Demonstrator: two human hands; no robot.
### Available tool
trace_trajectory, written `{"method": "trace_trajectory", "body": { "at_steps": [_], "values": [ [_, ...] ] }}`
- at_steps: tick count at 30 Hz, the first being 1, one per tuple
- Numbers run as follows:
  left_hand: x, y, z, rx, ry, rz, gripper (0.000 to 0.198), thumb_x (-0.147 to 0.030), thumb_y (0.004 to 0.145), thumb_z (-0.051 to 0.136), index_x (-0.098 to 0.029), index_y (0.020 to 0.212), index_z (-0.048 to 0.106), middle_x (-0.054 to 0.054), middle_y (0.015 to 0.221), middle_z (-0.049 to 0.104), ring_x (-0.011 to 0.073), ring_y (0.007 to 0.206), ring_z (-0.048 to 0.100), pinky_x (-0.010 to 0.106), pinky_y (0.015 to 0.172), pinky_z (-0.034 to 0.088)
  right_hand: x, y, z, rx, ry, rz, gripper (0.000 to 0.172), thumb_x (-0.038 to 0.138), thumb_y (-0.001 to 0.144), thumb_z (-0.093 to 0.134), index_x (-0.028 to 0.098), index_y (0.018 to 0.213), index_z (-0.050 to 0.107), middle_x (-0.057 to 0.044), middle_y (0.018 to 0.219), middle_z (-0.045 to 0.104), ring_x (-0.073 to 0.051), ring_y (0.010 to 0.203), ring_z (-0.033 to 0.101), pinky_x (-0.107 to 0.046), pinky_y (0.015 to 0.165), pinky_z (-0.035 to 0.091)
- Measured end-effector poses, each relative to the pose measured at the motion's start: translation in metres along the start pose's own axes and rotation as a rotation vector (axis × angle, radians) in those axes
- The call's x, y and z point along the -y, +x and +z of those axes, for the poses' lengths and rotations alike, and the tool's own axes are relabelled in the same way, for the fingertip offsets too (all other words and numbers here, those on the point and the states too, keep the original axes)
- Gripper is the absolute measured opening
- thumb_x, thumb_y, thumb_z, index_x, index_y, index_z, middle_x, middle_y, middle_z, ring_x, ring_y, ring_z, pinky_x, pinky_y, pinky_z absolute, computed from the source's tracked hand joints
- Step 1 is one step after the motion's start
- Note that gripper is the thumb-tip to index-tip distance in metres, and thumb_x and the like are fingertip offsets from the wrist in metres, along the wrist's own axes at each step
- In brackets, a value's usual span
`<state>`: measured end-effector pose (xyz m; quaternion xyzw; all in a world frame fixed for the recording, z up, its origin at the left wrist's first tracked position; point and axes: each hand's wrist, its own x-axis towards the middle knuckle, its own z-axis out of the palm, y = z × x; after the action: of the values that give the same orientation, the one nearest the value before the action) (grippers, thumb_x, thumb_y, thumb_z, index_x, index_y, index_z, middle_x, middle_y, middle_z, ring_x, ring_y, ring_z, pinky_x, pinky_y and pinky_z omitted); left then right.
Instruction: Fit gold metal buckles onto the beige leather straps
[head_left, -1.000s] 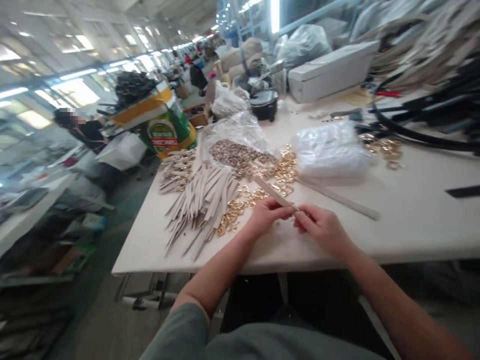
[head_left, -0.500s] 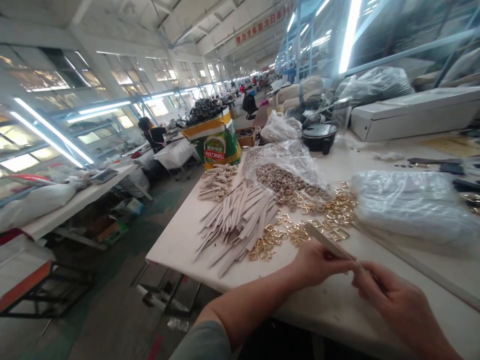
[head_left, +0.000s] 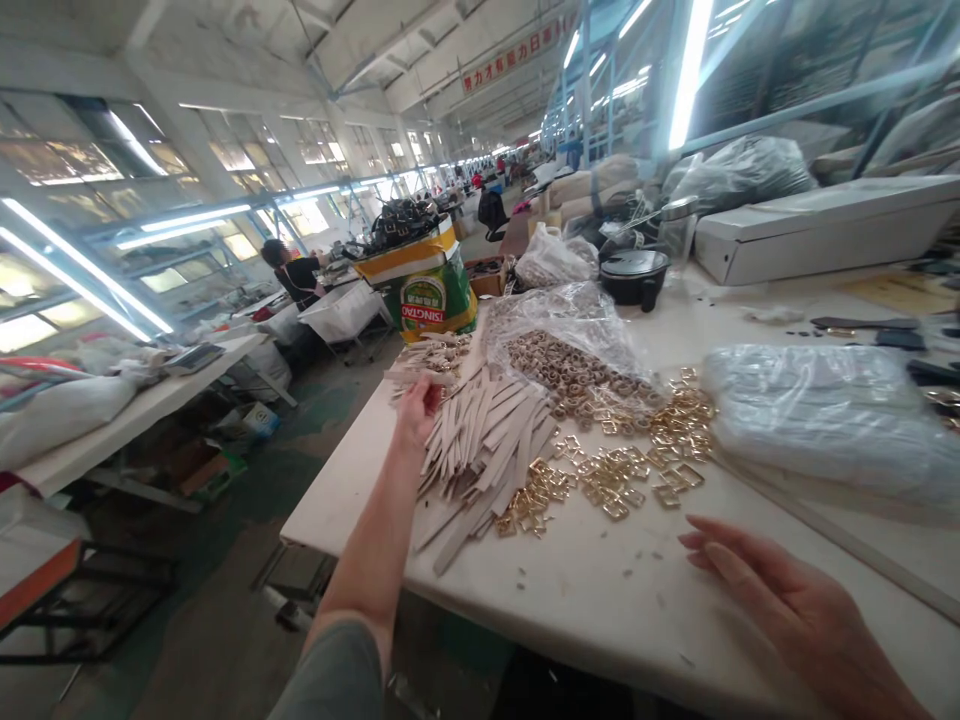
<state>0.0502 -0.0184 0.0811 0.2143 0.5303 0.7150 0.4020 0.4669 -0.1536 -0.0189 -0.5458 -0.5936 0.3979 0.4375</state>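
Note:
My left hand (head_left: 418, 408) reaches to the far-left pile, its fingers closed on a light beige strap (head_left: 401, 377) that lies crosswise over the fingertips. Just beyond it is a small pile of straps with gold fittings (head_left: 442, 352). Beside that hand, on the right, spreads a larger heap of loose beige straps (head_left: 491, 430). My right hand (head_left: 780, 590) hovers at the table's near right, empty, with fingers stretched out. Gold rectangular buckles (head_left: 615, 475) lie scattered between the strap heap and my right hand.
A clear plastic bag of small beige loops (head_left: 574, 365) lies open behind the buckles. On the right are a plastic-wrapped bundle (head_left: 817, 410) and a long white box (head_left: 817, 230). A black container (head_left: 634, 280) stands further back. A Tsingtao carton (head_left: 424, 295) stands past the table's far-left edge.
My left hand has left my right hand and swung far left with a strap to the small pile. The right hand has let go and opened, staying near its place.

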Motion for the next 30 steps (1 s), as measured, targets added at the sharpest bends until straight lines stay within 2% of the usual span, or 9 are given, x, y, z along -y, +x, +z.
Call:
{"method": "trace_trajectory", "body": {
  "at_steps": [3, 6, 8, 11, 15, 17, 21, 26, 30],
  "values": [
    [-0.014, 0.032, -0.008, -0.048, 0.083, 0.002, 0.024, -0.026, 0.084, 0.074, -0.014, 0.075, 0.055, -0.002, 0.057, 0.063, 0.0064, 0.048, 0.060, 0.014, 0.049, 0.048, -0.004, 0.001, 0.001, -0.004, -0.032, -0.005, 0.038, 0.054, 0.080, 0.066, 0.028, 0.106, 0.072, -0.008, 0.092, 0.080, -0.031, 0.083, 0.078, -0.041, 0.076, 0.066],
    [-0.007, 0.024, -0.015, -0.042, 0.147, 0.003, 0.018, -0.024, 0.086, 0.071, -0.015, 0.083, 0.056, -0.004, 0.060, 0.063, 0.0053, 0.046, 0.059, 0.012, 0.046, 0.044, 0.001, -0.005, 0.005, 0.004, -0.023, 0.013, 0.036, 0.051, 0.085, 0.063, 0.024, 0.108, 0.072, -0.009, 0.094, 0.080, -0.029, 0.084, 0.078, -0.039, 0.078, 0.065],
    [0.003, 0.003, -0.016, 0.000, 0.166, 0.028, 0.016, -0.022, 0.085, 0.071, -0.017, 0.093, 0.058, -0.006, 0.066, 0.065, 0.0033, 0.048, 0.060, 0.010, 0.047, 0.042, 0.008, -0.010, 0.009, 0.016, 0.024, 0.007, 0.034, 0.047, 0.090, 0.059, 0.021, 0.107, 0.072, -0.010, 0.095, 0.080, -0.026, 0.083, 0.077, -0.038, 0.077, 0.063],
    [0.018, -0.041, -0.010, 0.124, 0.205, 0.182, 0.027, -0.022, 0.077, 0.075, -0.017, 0.101, 0.063, -0.004, 0.075, 0.069, 0.0056, 0.054, 0.064, 0.012, 0.048, 0.046, 0.016, -0.012, 0.009, -0.029, 0.001, -0.067, 0.029, 0.040, 0.094, 0.054, 0.019, 0.103, 0.072, -0.009, 0.091, 0.079, -0.024, 0.079, 0.076, -0.037, 0.075, 0.061],
    [0.036, -0.111, 0.006, 0.309, 0.178, 0.322, 0.035, -0.027, 0.073, 0.078, -0.018, 0.106, 0.068, -0.001, 0.082, 0.072, 0.0081, 0.060, 0.066, 0.015, 0.051, 0.050, 0.023, -0.006, -0.022, -0.299, -0.454, -0.209, 0.024, 0.030, 0.097, 0.052, 0.021, 0.104, 0.073, -0.010, 0.107, 0.076, -0.026, 0.100, 0.070, -0.039, 0.090, 0.053],
    [0.049, -0.144, 0.013, 0.407, 0.185, 0.323, 0.034, -0.030, 0.075, 0.078, -0.020, 0.107, 0.069, 0.001, 0.084, 0.073, 0.0101, 0.062, 0.067, 0.018, 0.054, 0.052, 0.023, -0.005, -0.043, -0.382, -0.724, -0.124, 0.025, 0.026, 0.095, 0.054, 0.018, 0.111, 0.071, -0.013, 0.115, 0.073, -0.029, 0.107, 0.065, -0.040, 0.091, 0.049],
    [0.082, -0.190, 0.022, 0.583, 0.263, 0.214, 0.030, -0.035, 0.079, 0.076, -0.021, 0.106, 0.071, 0.003, 0.087, 0.074, 0.0131, 0.067, 0.069, 0.023, 0.058, 0.055, 0.015, -0.002, -0.067, -0.306, -1.018, 0.034, 0.015, 0.026, 0.090, 0.062, 0.017, 0.090, 0.074, -0.013, 0.105, 0.071, -0.029, 0.098, 0.061, -0.039, 0.083, 0.044],
    [0.103, -0.220, 0.020, 0.696, 0.320, 0.094, 0.027, -0.038, 0.081, 0.075, -0.021, 0.102, 0.072, 0.004, 0.087, 0.074, 0.0144, 0.069, 0.069, 0.024, 0.059, 0.055, 0.012, -0.003, -0.066, -0.316, -0.974, 0.048, 0.012, 0.020, 0.087, 0.062, 0.017, 0.079, 0.069, -0.012, 0.094, 0.071, -0.026, 0.090, 0.060, -0.037, 0.077, 0.041],
    [0.105, -0.229, 0.013, 0.724, 0.399, 0.012, 0.037, -0.041, 0.081, 0.075, -0.020, 0.111, 0.068, 0.004, 0.087, 0.073, 0.0144, 0.070, 0.069, 0.024, 0.060, 0.055, 0.023, -0.016, -0.055, -0.283, -0.614, 0.081, 0.009, 0.022, 0.087, 0.061, 0.019, 0.081, 0.067, -0.008, 0.086, 0.072, -0.023, 0.080, 0.063, -0.034, 0.072, 0.044]
  ]
}}
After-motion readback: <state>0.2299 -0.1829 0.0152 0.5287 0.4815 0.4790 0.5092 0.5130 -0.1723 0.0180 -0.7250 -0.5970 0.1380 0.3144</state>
